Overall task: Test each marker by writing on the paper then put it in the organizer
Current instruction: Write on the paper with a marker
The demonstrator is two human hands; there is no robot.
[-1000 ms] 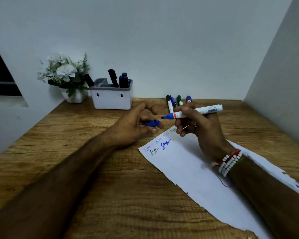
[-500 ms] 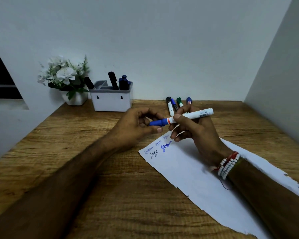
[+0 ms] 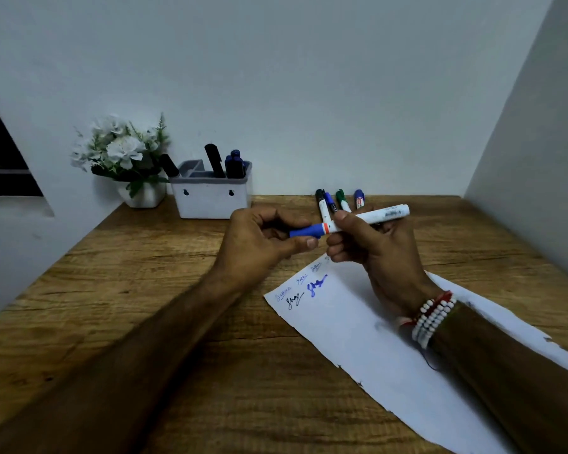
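Together, left hand (image 3: 259,245) and right hand (image 3: 382,255) grip the marker (image 3: 386,213).

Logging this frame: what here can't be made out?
Head view:
- Writing on the paper: too small to read.
- Print on the marker in the right hand: blurred.
- Cap in the left hand: unclear whether fully seated.
- Loose markers: lower ends hidden behind the right hand.
- Stored markers: bodies hidden by the organizer wall.
- Paper's near end: cut off by the frame edge.
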